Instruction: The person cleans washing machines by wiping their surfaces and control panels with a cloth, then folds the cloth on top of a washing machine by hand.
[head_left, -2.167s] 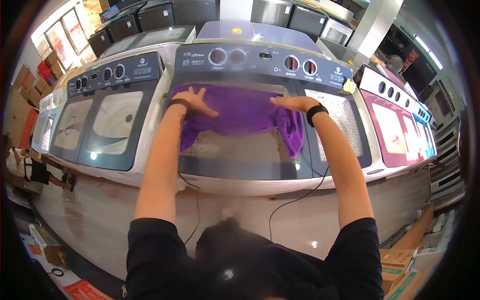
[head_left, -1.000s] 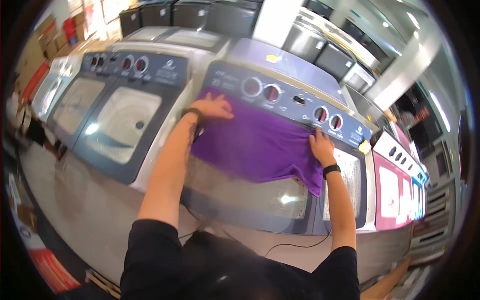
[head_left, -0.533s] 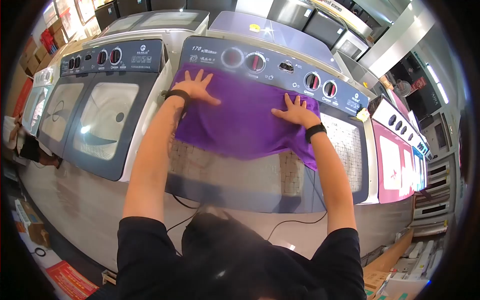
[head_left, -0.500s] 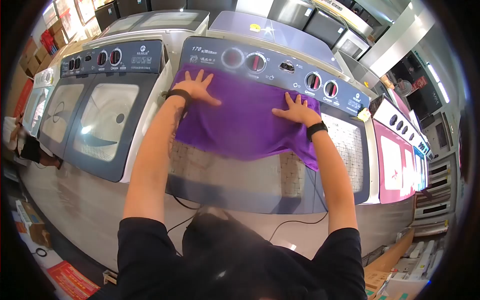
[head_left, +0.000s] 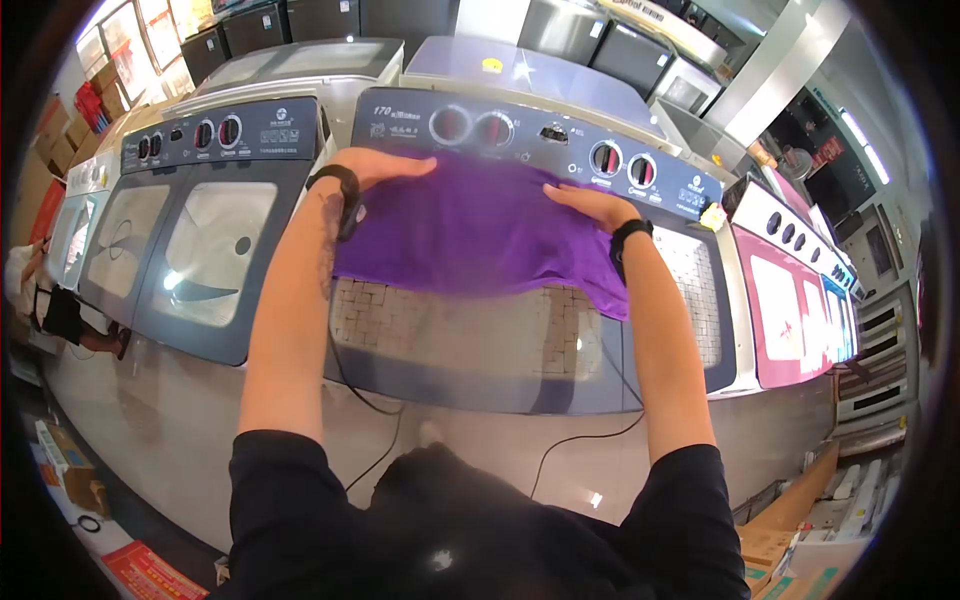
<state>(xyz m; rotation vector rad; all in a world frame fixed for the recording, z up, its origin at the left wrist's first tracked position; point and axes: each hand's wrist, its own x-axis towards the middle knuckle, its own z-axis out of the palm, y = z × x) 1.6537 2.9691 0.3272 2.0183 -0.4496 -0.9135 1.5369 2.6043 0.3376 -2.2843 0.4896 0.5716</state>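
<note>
A purple cloth (head_left: 460, 225) is spread across the upper part of the lid of a twin-tub washing machine (head_left: 460, 380). At its top left edge, my left hand (head_left: 375, 168) grips it, thumb on top and the other fingers mostly hidden. My right hand (head_left: 592, 203) grips the upper right part in the same way, thumb pointing inward. The cloth's lower edge hangs in loose folds over the see-through lid, its right corner reaching lowest. Just behind the cloth is the dark control panel with its knobs (head_left: 605, 157).
Another twin-tub washer (head_left: 205, 250) stands to the left, and a pink-topped one (head_left: 780, 310) to the right. More machines stand behind. Black cables (head_left: 560, 440) lie on the floor by my feet. A person's leg (head_left: 95, 333) shows at far left.
Both hands have gone from lying flat with spread fingers to gripping the cloth near its upper edge. The cloth's lower edge has moved up, baring more of the lid.
</note>
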